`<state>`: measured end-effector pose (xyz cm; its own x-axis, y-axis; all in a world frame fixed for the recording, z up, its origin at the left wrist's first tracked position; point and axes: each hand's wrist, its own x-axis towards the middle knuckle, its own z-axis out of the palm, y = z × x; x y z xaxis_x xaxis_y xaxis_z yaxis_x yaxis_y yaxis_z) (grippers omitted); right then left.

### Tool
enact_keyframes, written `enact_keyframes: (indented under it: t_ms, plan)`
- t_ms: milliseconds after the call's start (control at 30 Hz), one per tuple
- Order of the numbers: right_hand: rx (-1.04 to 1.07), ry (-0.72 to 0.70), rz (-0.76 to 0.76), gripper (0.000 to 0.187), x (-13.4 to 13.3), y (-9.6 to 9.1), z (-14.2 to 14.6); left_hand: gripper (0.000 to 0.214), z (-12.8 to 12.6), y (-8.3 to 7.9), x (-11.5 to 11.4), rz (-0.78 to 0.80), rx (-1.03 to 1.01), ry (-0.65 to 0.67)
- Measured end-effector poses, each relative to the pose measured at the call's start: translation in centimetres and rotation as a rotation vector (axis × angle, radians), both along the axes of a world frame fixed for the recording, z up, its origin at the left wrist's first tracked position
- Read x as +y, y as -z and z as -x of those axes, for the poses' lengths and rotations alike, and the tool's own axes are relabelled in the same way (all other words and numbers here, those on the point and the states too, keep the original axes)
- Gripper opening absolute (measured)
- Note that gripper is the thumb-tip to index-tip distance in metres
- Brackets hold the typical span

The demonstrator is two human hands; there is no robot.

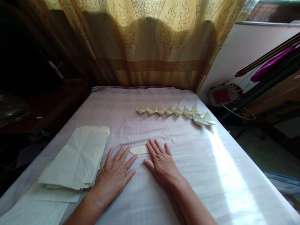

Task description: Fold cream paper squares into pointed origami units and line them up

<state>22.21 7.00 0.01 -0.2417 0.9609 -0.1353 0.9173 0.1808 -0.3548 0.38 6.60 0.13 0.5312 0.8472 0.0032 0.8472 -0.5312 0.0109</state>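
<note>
- Since the folded paper (138, 150) is probably light, easily creased, hold its ends.
- Left hand (116, 170), its eight o'clock: grip spread.
- Right hand (162, 163), four o'clock: grip spread.

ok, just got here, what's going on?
A person has both hands spread over a small folded paper strip on a cloth-covered table. The left hand has fingertips at the strip's left end; the right hand covers its right end. Farther back, to the right, a row of folded paper shapes stands on the cloth. A stack of pale sheets, the top one creased, lies to the left.
</note>
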Motion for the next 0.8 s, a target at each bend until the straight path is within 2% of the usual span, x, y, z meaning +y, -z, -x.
enact_keyframes:
  t_ms: [167,300,433,533,600,667,800]
  plan:
    - [-0.057,0.054,-0.009,0.062,-0.2,0.0,-1.4,0.054,-0.2,-0.6,0.2,0.078,0.015,-0.031]
    - [-0.088,0.138,-0.033,0.062,-0.3,0.1,-1.6,0.052,-0.2,-1.3,0.3,0.062,-0.034,-0.027]
    - [-0.014,0.242,-0.108,0.053,0.4,0.3,-1.3,0.021,-1.5,-1.3,0.9,-0.069,-0.181,-0.085]
    - [0.088,0.335,-0.178,0.049,1.2,0.7,-0.9,0.012,-3.1,-0.2,1.6,-0.165,-0.334,-0.212]
    - [0.143,0.326,-0.243,0.049,1.5,1.0,-0.8,0.020,-3.8,0.6,1.9,-0.234,-0.389,-0.275]
    - [0.185,0.274,-0.303,0.047,1.5,1.3,-0.8,0.030,-4.0,1.3,1.9,-0.269,-0.413,-0.269]
    - [0.304,0.219,-0.365,0.033,1.5,1.5,-1.2,0.021,-3.7,1.3,1.7,-0.257,-0.447,-0.174]
